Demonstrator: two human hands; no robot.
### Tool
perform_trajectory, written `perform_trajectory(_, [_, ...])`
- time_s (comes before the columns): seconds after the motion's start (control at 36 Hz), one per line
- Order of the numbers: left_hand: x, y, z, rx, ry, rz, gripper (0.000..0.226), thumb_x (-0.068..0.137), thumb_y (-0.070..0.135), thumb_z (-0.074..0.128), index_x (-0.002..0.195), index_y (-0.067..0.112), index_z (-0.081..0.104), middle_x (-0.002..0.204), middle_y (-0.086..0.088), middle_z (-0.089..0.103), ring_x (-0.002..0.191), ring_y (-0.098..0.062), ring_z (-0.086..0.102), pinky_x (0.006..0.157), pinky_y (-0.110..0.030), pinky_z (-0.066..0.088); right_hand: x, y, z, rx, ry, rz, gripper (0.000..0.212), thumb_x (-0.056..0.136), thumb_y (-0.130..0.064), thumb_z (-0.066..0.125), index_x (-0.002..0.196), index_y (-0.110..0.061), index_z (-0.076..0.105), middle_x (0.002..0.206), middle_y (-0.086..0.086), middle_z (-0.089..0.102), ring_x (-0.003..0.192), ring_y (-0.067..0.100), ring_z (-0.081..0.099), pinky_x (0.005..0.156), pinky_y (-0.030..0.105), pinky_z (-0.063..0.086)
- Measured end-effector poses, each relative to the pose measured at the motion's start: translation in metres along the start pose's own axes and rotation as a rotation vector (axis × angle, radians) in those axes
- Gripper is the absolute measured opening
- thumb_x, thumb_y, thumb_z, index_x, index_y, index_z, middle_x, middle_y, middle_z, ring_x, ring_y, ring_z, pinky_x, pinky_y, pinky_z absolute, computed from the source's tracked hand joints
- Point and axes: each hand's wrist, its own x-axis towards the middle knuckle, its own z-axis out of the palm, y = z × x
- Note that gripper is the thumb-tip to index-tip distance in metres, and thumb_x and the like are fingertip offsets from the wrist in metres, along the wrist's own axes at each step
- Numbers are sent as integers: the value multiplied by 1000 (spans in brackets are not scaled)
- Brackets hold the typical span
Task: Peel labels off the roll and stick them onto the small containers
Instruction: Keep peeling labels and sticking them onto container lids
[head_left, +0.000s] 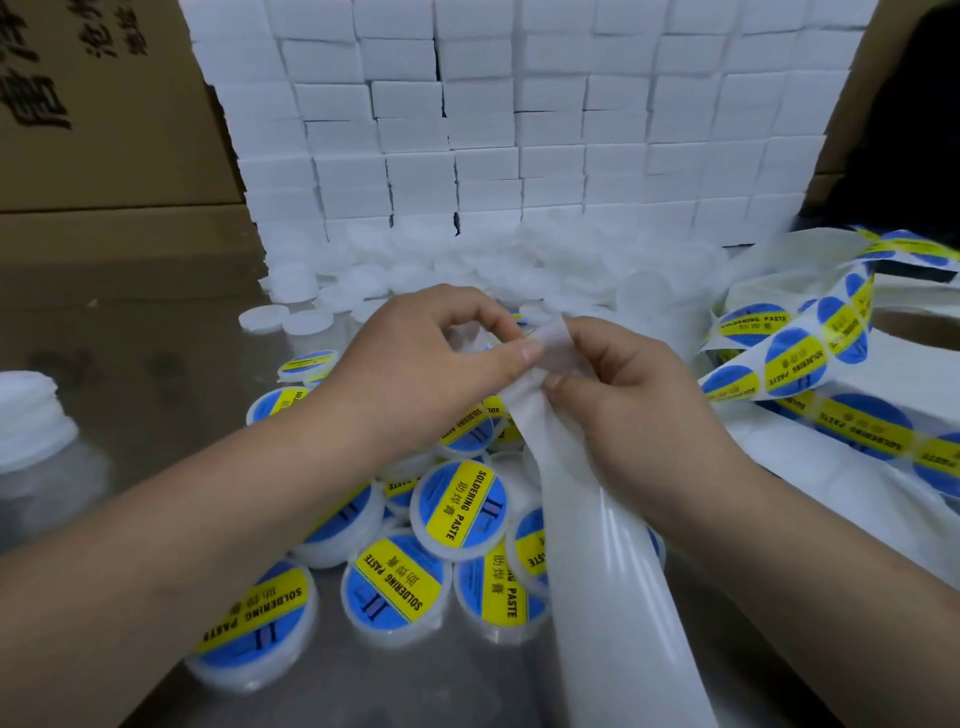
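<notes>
My left hand (431, 358) and my right hand (618, 395) meet at the middle of the view over a white backing strip (597, 545) that runs down toward me. Both hands pinch the strip's upper end, the fingers curled round it. A bit of blue label shows between the fingers, mostly hidden. The label roll (810, 358), with round blue and yellow "Soldering paste" labels, loops at the right. Several small round white containers with labels on their lids (460, 512) lie in a heap under my forearms. Several unlabelled white containers (467, 270) pile up behind the hands.
A wall of stacked white boxes (519, 130) fills the back. Brown cartons (104, 104) stand at the left. A stack of white lids (31, 415) sits at the far left on the shiny metal table (171, 374). Loose empty backing paper (831, 493) lies at the right.
</notes>
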Motion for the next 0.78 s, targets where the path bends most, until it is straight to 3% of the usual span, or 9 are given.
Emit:
perform_trajectory(0.17, [1, -1, -1, -28, 56, -42, 14, 75, 36, 65, 70, 22, 65, 63, 7, 55, 59, -5, 46, 60, -24, 37, 1, 2, 1, -1, -13, -15, 54, 81, 11, 45, 81, -39, 66, 80, -18, 70, 72, -3, 61, 63, 12, 47])
perform_trajectory(0.28, [9, -4, -7, -62, 215, -92, 18, 81, 36, 62, 69, 23, 64, 71, 2, 59, 56, 0, 47, 54, -11, 38, 2, 3, 1, -6, -8, -24, 59, 79, 12, 45, 89, -44, 61, 85, -25, 69, 80, -6, 62, 68, 8, 45])
perform_trajectory(0.36, [16, -12, -14, -122, 363, -175, 23, 84, 40, 59, 70, 23, 64, 69, 4, 57, 52, -3, 46, 49, -13, 40, 1, 3, 1, 50, 28, 23, 57, 80, 10, 46, 93, -44, 56, 76, -20, 69, 66, -3, 64, 55, 11, 46])
perform_trajectory(0.44, [23, -22, -20, -167, 468, -255, 32, 87, 46, 53, 73, 18, 60, 72, 2, 52, 66, -9, 48, 60, -26, 41, 0, 3, 0, 4, 98, 31, 57, 79, 5, 49, 98, -49, 48, 77, -16, 68, 60, 2, 63, 51, 17, 47])
perform_trajectory(0.5, [24, -25, -21, -173, 500, -280, 41, 88, 48, 50, 83, 8, 59, 75, -2, 50, 71, -14, 47, 63, -30, 37, -1, 2, -1, -100, 144, -5, 62, 80, 0, 51, 104, -56, 41, 88, -20, 64, 70, 2, 63, 59, 19, 49])
perform_trajectory(0.56, [23, -26, -20, -142, 499, -270, 50, 88, 49, 48, 88, 0, 57, 75, -6, 50, 66, -14, 44, 59, -27, 36, -2, 3, -1, -196, 188, -49, 70, 79, -4, 52, 116, -61, 34, 104, -26, 54, 74, 6, 60, 68, 27, 48])
perform_trajectory(0.64, [18, -22, -16, -46, 482, -192, 46, 89, 50, 48, 76, 6, 57, 65, -1, 51, 50, -4, 41, 44, -12, 33, -2, 5, -3, -274, 239, -120, 75, 77, -3, 50, 125, -58, 31, 114, -21, 47, 78, 1, 45, 72, 23, 40])
perform_trajectory(0.72, [13, -17, -15, 60, 442, -78, 37, 88, 50, 49, 66, 20, 52, 57, 5, 42, 51, -3, 40, 50, -16, 34, -1, 1, -4, -272, 239, -193, 61, 73, 2, 47, 102, -50, 57, 109, -20, 51, 74, -8, 45, 70, 10, 36])
perform_trajectory(0.78, [11, -15, -14, 107, 440, -19, 34, 86, 50, 51, 65, 22, 50, 61, 6, 40, 57, -6, 40, 56, -22, 32, -1, 0, -2, -252, 207, -193, 53, 70, 4, 46, 79, -46, 61, 97, -26, 61, 81, -11, 54, 71, 3, 36])
